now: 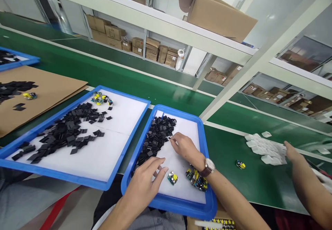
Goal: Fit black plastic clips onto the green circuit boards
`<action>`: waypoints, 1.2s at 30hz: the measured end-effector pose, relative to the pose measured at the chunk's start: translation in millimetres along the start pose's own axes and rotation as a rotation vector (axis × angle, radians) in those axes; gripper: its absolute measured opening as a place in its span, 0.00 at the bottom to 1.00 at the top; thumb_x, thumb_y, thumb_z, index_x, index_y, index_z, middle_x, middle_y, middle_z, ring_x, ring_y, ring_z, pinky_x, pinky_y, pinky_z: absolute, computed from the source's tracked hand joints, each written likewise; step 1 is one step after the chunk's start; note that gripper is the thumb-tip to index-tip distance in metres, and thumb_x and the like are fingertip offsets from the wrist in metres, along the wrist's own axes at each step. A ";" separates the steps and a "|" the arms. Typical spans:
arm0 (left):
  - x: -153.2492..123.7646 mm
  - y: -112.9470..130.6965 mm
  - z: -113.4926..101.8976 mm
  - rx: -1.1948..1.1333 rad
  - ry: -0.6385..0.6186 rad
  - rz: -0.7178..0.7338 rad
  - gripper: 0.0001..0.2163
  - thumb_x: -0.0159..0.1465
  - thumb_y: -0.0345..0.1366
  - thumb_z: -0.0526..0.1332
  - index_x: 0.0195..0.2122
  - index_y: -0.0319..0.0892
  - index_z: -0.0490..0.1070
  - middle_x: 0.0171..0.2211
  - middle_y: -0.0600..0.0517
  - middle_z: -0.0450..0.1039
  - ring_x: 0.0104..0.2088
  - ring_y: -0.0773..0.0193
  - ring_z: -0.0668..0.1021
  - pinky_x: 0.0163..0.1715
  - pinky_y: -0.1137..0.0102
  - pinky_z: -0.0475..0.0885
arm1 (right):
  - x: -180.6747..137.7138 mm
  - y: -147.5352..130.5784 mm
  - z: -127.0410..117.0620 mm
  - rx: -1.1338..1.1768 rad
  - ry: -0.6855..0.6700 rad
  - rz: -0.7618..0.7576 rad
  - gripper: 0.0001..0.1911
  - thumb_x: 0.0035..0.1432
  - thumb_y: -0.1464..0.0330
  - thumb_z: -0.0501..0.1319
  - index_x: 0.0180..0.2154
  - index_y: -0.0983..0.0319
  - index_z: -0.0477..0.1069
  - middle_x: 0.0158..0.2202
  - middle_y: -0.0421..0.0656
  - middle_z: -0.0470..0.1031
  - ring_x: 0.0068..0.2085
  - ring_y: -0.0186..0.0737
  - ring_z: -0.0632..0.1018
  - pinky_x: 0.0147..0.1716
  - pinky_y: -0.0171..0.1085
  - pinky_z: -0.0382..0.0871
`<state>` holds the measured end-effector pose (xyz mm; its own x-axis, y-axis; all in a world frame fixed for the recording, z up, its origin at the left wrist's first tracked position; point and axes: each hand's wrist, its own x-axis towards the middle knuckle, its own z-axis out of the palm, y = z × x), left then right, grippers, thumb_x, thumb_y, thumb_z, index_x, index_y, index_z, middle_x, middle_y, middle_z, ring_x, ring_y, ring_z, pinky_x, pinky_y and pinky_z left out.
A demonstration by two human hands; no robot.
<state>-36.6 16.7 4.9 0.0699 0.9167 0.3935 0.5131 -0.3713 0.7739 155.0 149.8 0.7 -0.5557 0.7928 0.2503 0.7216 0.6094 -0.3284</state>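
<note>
My right hand, with a watch on its wrist, pinches at the edge of a pile of small black square pads. A dark bit shows at its fingertips, apparently one black pad. The pile lies in a blue-rimmed tray with a white lining. Over the tray's near left part, my left hand has its thumb and fingers apart, nothing between them. Just right of its fingertips sits a single small circuit board with a yellow component. More such boards are heaped below my right wrist.
A second blue tray with black pads and a few boards stands to the left, beyond it cardboard. On the green bench at right lie one board and white pouches, touched by another person's hand. A slanted post rises behind.
</note>
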 end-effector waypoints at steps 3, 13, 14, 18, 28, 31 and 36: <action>4.5 0.6 -0.7 -0.140 0.029 -0.125 0.13 0.72 0.40 0.62 0.55 0.46 0.78 0.45 0.49 0.84 0.36 0.61 0.86 0.37 0.68 0.85 | -35.0 -27.8 -8.0 0.009 0.067 -0.056 0.10 0.73 0.71 0.56 0.45 0.61 0.77 0.52 0.53 0.81 0.48 0.49 0.83 0.46 0.45 0.80; 2.1 18.1 16.0 -0.210 -0.031 -0.017 0.10 0.73 0.30 0.59 0.47 0.45 0.80 0.37 0.52 0.83 0.36 0.63 0.85 0.40 0.70 0.81 | -110.7 -75.9 -9.6 0.410 0.387 0.001 0.13 0.69 0.76 0.62 0.50 0.55 0.74 0.48 0.47 0.83 0.51 0.45 0.84 0.50 0.44 0.82; 1.4 19.7 16.1 -0.176 -0.047 0.033 0.10 0.73 0.29 0.58 0.48 0.45 0.79 0.38 0.52 0.82 0.37 0.64 0.84 0.40 0.70 0.81 | -113.2 -75.7 -9.3 0.457 0.416 0.036 0.13 0.68 0.76 0.62 0.50 0.54 0.73 0.47 0.46 0.83 0.49 0.44 0.84 0.50 0.44 0.82; -0.7 22.9 18.4 -0.061 -0.103 0.184 0.10 0.73 0.24 0.57 0.49 0.42 0.74 0.39 0.50 0.80 0.39 0.62 0.82 0.42 0.68 0.78 | -119.7 -75.5 -13.3 0.578 0.455 0.138 0.13 0.67 0.76 0.64 0.50 0.56 0.75 0.44 0.45 0.83 0.45 0.43 0.84 0.47 0.43 0.81; 3.5 31.4 21.8 -0.111 -0.244 0.126 0.07 0.72 0.25 0.58 0.46 0.43 0.72 0.37 0.52 0.77 0.36 0.64 0.79 0.37 0.69 0.75 | -135.8 -70.4 -13.5 0.834 0.449 0.258 0.10 0.66 0.74 0.66 0.48 0.57 0.79 0.42 0.45 0.82 0.44 0.43 0.82 0.46 0.43 0.78; 5.4 38.3 25.9 -0.123 -0.334 0.136 0.07 0.72 0.25 0.58 0.45 0.43 0.72 0.36 0.51 0.77 0.36 0.64 0.78 0.38 0.68 0.75 | -143.4 -70.5 -12.5 0.895 0.476 0.321 0.09 0.67 0.75 0.65 0.44 0.56 0.80 0.39 0.43 0.81 0.41 0.41 0.81 0.42 0.40 0.77; 7.4 34.7 26.5 -0.116 -0.369 0.127 0.09 0.73 0.26 0.58 0.49 0.44 0.74 0.40 0.50 0.79 0.40 0.62 0.80 0.43 0.67 0.77 | -157.6 -67.4 -16.7 0.901 0.535 0.424 0.09 0.67 0.75 0.65 0.42 0.54 0.81 0.38 0.41 0.81 0.41 0.39 0.81 0.43 0.38 0.78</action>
<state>4.4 14.5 21.6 0.4399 0.8459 0.3016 0.3823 -0.4803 0.7894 200.8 -16.2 -1.5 0.0675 0.9660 0.2494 0.1286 0.2395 -0.9623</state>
